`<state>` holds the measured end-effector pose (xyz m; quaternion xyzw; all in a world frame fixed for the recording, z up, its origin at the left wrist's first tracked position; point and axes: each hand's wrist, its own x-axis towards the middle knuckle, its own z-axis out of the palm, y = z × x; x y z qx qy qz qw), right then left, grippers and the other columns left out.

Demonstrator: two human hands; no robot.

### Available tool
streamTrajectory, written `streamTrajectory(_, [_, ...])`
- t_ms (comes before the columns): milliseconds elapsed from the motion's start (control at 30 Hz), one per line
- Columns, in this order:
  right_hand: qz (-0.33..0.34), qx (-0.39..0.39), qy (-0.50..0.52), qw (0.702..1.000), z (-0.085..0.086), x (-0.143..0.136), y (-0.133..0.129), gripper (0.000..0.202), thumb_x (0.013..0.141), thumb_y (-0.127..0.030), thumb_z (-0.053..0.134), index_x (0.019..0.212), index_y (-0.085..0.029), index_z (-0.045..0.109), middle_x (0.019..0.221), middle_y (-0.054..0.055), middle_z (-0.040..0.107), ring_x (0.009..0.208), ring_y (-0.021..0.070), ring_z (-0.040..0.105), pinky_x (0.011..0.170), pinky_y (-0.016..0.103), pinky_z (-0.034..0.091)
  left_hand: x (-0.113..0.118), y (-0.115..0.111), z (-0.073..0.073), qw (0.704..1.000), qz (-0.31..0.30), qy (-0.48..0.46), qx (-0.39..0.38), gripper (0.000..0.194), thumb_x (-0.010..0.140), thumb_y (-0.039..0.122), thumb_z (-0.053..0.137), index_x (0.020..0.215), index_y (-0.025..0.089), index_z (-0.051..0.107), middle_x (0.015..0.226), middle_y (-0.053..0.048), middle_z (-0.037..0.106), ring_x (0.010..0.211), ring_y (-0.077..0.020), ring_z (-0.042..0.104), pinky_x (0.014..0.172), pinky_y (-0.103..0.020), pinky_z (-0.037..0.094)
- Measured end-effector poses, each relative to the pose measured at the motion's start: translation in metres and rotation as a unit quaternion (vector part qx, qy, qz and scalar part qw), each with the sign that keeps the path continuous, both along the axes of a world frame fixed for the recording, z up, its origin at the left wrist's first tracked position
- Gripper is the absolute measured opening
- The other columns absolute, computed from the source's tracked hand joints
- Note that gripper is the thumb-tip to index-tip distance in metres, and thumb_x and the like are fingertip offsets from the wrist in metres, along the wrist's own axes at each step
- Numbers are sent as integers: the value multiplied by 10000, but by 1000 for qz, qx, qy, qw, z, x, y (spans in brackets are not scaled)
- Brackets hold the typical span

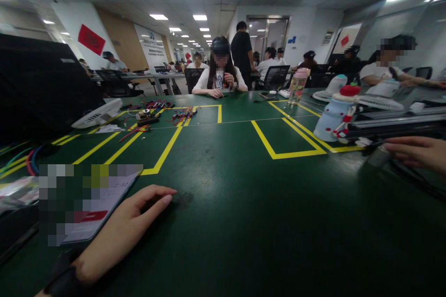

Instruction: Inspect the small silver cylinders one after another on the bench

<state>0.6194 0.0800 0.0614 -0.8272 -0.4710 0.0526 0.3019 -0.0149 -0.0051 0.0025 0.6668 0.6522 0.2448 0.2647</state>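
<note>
My left hand [142, 211] rests on the green table [223, 185] at the lower left, beside a lit screen [101, 209] that is partly blurred out. Its fingers are slightly bent and hold nothing. At the right edge, my right hand [418, 151] has its fingers around the end of a small greyish cylinder [379, 156], which is tilted near the tabletop. Just left of that hand stands a pale blue bottle [329, 118] with a red top. Black cables run below my right hand.
Bundles of coloured wires [184, 116] lie at the back left, near a white fan [99, 113] and a black monitor [45, 83]. A clear bottle with a pink lid [298, 86] stands at the back right. A person [220, 72] sits across the table.
</note>
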Motion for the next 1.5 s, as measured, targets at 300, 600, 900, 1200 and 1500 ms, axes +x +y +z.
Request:
streamTrajectory(300, [-48,-52,168,983,10,-10,-7,274,714,-289,687,973,-202,670,1010,72,667,783,173,608,751,318,453,-2,1,0,1000,-7,-6,-8,364,869,534,523,1135,314,638,1175,-26,672,1088,-281,623,959,-444,473])
streamTrajectory(600, [-33,-73,115,990,11,-15,-6,250,745,-279,682,974,-180,698,1017,97,673,764,170,601,745,314,448,-1,0,0,1000,-7,9,-1,357,869,531,524,1137,326,640,1182,-17,675,1084,-271,626,951,-421,480])
streamTrajectory(900, [36,-90,-42,994,-19,16,-6,545,648,-481,722,1151,-287,638,1076,72,646,886,225,594,781,353,411,1,0,1,1000,-7,16,22,385,855,537,533,1134,306,664,1153,-31,696,1049,-283,648,931,-423,502])
streamTrajectory(1200, [179,138,-17,974,-25,-125,-21,486,827,-452,547,1272,-256,550,1100,53,625,885,184,595,789,330,475,14,9,8,1000,-3,24,14,371,836,545,546,1087,311,689,1102,-6,722,1001,-268,666,854,-370,538])
streamTrajectory(1500, [608,80,108,783,-43,-298,-52,328,848,-243,559,1176,-253,557,1190,26,578,1087,135,539,972,312,450,103,21,43,991,-113,-9,78,278,898,409,488,1023,267,692,1033,-22,715,937,-216,648,823,-339,505])
